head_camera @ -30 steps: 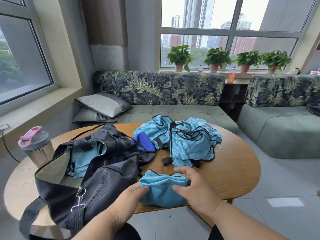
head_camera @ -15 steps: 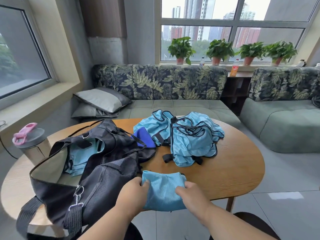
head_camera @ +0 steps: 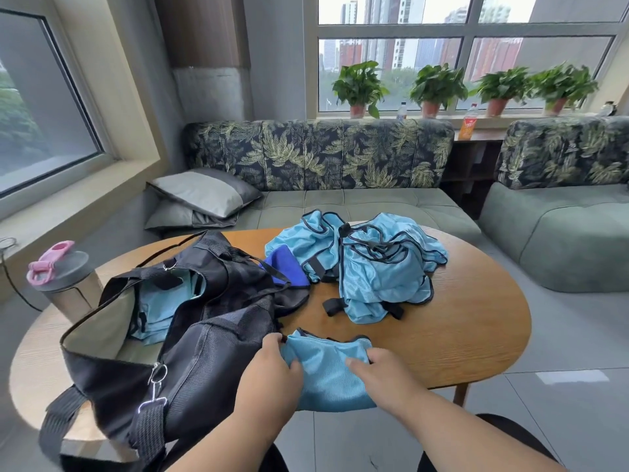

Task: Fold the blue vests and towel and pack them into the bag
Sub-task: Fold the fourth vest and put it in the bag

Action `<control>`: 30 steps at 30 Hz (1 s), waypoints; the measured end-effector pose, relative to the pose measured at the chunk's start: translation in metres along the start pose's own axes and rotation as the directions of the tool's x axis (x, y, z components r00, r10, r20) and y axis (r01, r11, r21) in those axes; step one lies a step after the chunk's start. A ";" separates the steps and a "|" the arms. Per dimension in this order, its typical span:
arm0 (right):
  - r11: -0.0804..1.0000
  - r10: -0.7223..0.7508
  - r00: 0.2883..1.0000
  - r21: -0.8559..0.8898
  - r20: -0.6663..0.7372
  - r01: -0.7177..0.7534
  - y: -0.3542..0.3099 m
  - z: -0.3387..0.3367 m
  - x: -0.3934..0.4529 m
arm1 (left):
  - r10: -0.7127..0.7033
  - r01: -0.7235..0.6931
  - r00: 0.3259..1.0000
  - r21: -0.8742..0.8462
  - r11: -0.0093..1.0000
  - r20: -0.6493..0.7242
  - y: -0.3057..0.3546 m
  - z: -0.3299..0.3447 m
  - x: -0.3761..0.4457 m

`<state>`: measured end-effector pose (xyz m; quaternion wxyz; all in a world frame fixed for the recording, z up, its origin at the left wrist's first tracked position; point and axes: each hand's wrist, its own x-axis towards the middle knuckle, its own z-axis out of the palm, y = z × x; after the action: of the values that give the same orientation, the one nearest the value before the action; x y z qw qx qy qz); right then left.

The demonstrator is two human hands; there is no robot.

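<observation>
Folded vest held at the near edge of the bench, the bag's mouth off to the left

The person holds a folded blue vest (head_camera: 328,373) at the near edge of the bench (head_camera: 476,321), half of it hanging over that edge, its long axis running left to right. The left hand (head_camera: 272,369) pinches its left end, fingers (head_camera: 293,364) curled over the cloth; the right hand (head_camera: 381,376) grips the right end the same way. The black bag (head_camera: 190,335) lies just beside the left hand, its open mouth facing up toward the bench's left end with blue cloth already inside. By my reckoning the vest must travel leftward, and the left hand is the nearer. A loose heap of vests (head_camera: 367,267) and a dark blue towel (head_camera: 286,267) wait toward the far edge.
</observation>
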<state>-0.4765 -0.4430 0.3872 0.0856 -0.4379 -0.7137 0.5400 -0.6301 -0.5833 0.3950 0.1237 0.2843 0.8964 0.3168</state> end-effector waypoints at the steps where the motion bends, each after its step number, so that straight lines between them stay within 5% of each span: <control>1: 1.000 -0.002 1.000 -0.027 -0.015 0.001 0.003 0.000 0.003 | -0.008 0.008 1.000 0.000 1.000 -0.006 0.001 0.002 0.002; 8: 0.986 -0.010 0.976 -0.163 -0.218 -0.027 0.011 -0.001 0.010 | 0.013 -0.016 1.000 0.240 0.971 0.016 0.001 0.022 0.007; 15: 0.979 0.045 0.992 -0.193 -0.122 -0.068 0.008 -0.007 0.011 | -0.205 0.219 0.972 -0.120 0.968 0.116 0.019 0.025 0.016; 19: 0.996 0.057 0.997 -0.067 -0.046 -0.060 0.013 -0.010 0.012 | -0.239 0.362 0.922 -0.453 0.815 0.306 0.016 0.021 0.027; 22: 0.993 0.049 0.999 0.107 0.011 -0.050 0.014 -0.012 0.010 | -0.132 0.366 0.908 -0.600 0.711 0.398 0.010 0.013 0.025; 30: 0.790 -0.075 0.943 0.597 0.324 -0.142 -0.014 -0.022 0.007 | 0.173 0.212 0.910 -0.780 0.589 0.377 0.001 -0.042 0.021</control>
<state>-0.4747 -0.4233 0.4058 0.0922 -0.3025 -0.4960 0.8087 -0.6634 -0.5907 0.4270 0.4297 0.2470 0.6093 0.6190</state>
